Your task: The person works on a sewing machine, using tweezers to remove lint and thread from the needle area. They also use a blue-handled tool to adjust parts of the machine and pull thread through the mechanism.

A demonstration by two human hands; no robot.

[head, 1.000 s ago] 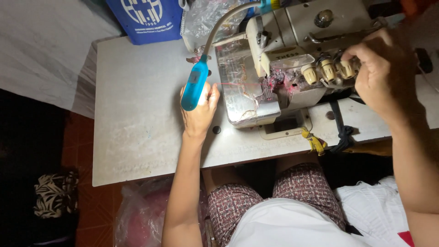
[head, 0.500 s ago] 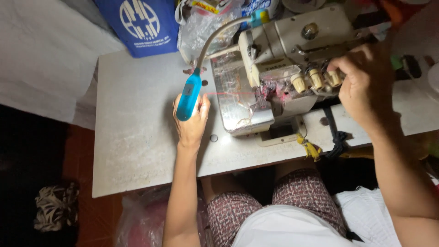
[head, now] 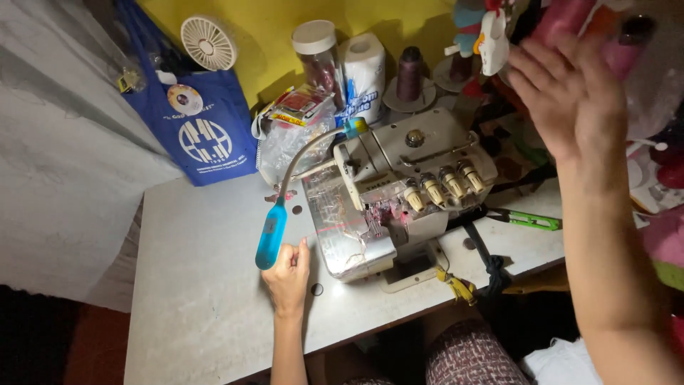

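Observation:
A cream overlock sewing machine stands on a pale grey table. My left hand rests on the table at the machine's left corner, its fingers touching the lower end of a blue gooseneck lamp. My right hand is raised at the upper right with its fingers spread, holding nothing, close to a pink thread cone and a hanging toy figure. Pink fabric scraps lie by the needle area.
A blue bag and a small white fan sit at the back left. A jar, a paper roll and a dark thread spool stand behind the machine. Green thread snips lie to its right.
My right hand has left the machine's tension dials and lifted up to the right. The camera has tilted up, showing the back wall and shelf items. My left hand stays by the lamp.

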